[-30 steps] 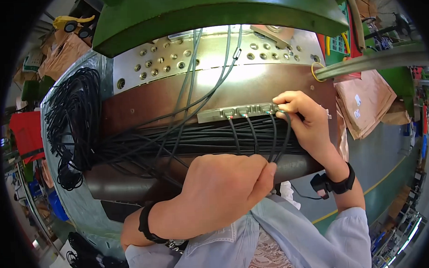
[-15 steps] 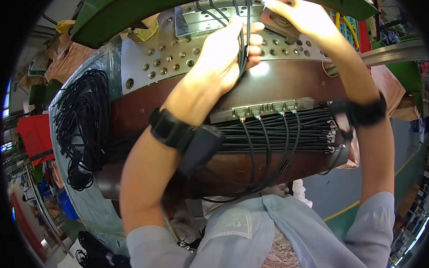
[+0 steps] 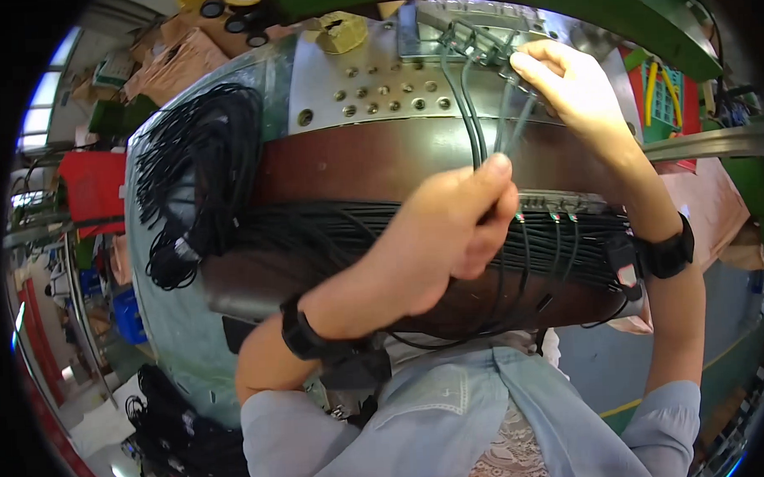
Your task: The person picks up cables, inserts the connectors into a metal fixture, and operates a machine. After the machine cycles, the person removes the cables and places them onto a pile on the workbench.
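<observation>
Head view: both hands, L (image 3: pixel 437 236) & R (image 3: pixel 574 89), pinch black cables (image 3: pixel 477 122) over brown curved panel (image 3: pixel 354 159); cluttered workshop.

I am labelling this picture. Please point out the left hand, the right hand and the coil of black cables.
left hand (image 3: pixel 445 232), head view, on the knuckles.
right hand (image 3: pixel 566 85), head view, on its back.
coil of black cables (image 3: pixel 190 174), head view, on the loops.

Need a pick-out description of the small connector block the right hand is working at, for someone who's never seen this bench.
Start at the wide brown band across the machine and go up to the silver plate with rows of holes. At that plate's upper right sits a small grey metal connector block, by the right hand. Unlike the lower terminal strip, thin black cables run down from it to the left hand.
</observation>
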The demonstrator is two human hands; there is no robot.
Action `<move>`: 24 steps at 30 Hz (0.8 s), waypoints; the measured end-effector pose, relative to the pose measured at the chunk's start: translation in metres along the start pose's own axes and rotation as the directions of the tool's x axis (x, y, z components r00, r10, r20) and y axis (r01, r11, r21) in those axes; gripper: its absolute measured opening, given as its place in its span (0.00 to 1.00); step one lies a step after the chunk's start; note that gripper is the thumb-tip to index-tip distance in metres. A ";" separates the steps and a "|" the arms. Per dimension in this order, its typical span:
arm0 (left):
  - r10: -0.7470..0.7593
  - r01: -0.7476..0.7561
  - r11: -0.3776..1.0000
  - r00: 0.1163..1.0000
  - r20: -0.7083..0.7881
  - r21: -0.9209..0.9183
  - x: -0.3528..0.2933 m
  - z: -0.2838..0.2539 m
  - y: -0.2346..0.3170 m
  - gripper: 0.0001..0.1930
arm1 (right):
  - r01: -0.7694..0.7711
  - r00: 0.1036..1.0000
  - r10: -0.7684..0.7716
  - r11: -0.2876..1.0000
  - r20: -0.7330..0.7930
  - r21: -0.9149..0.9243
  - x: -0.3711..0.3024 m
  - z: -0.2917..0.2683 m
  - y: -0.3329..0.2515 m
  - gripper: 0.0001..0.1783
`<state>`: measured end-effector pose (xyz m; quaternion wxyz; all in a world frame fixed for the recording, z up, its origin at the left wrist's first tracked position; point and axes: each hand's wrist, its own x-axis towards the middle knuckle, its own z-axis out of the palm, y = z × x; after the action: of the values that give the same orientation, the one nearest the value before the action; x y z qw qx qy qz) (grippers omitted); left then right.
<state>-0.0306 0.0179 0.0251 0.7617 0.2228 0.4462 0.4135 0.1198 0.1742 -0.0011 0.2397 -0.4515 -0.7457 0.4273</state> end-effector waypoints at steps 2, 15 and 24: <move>-0.008 0.013 0.991 0.999 0.039 -0.130 -0.024 -0.006 0.000 0.18 | 0.231 0.973 -0.230 0.962 0.026 -0.147 0.004 -0.002 0.018 0.14; 0.952 0.358 0.269 0.043 -0.304 0.894 -0.227 -0.308 0.133 0.16 | 0.605 0.705 -0.700 0.515 0.109 -0.607 -0.042 -0.006 0.035 0.13; 0.007 -0.023 0.918 0.999 0.043 0.395 -0.004 -0.030 -0.037 0.20 | 0.452 0.892 -0.425 0.849 0.156 -0.272 -0.083 0.001 0.023 0.12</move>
<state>-0.0418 -0.0066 -0.0144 0.7067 0.3838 0.5033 0.3162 0.1694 0.1060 -0.0190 0.2256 -0.2806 -0.8952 0.2627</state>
